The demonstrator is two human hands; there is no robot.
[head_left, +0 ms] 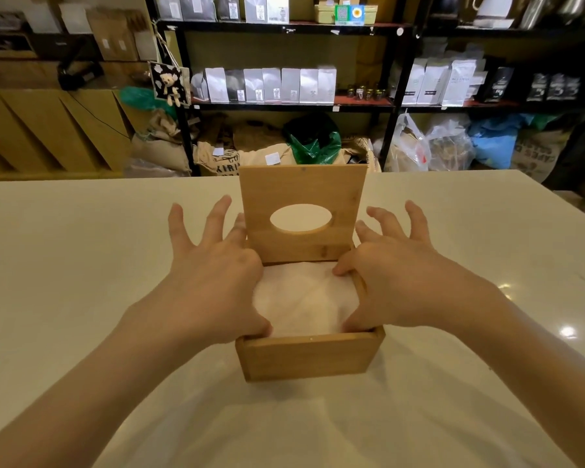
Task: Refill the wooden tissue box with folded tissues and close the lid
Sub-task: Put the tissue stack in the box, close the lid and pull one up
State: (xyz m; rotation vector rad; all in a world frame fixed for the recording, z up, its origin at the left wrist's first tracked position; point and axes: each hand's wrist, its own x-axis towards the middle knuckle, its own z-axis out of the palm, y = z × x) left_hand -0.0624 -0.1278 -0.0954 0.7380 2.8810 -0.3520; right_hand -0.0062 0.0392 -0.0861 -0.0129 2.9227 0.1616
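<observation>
Head view: tissues (pixel 304 295) are pressed into the wooden box (pixel 308 358) by the spread-fingered left hand (pixel 213 278) and right hand (pixel 395 275), gripping nothing, so corners could be caught when the upright lid (pixel 301 190) is closed.

A pale, glossy table (pixel 81 248) fills the foreground and catches small bright reflections of overhead lights near its right edge. Behind it stands black metal shelving (pixel 394 106) against a yellowish wall, its shelves lined with white and silver bags (pixel 271 84) and, further right, dark bags (pixel 554 87). Burlap sacks (pixel 217 160) and plastic bags in green (pixel 313 138), clear and blue lie on the floor beneath, while a wooden panelled counter (pixel 48 130) stands to the left.
</observation>
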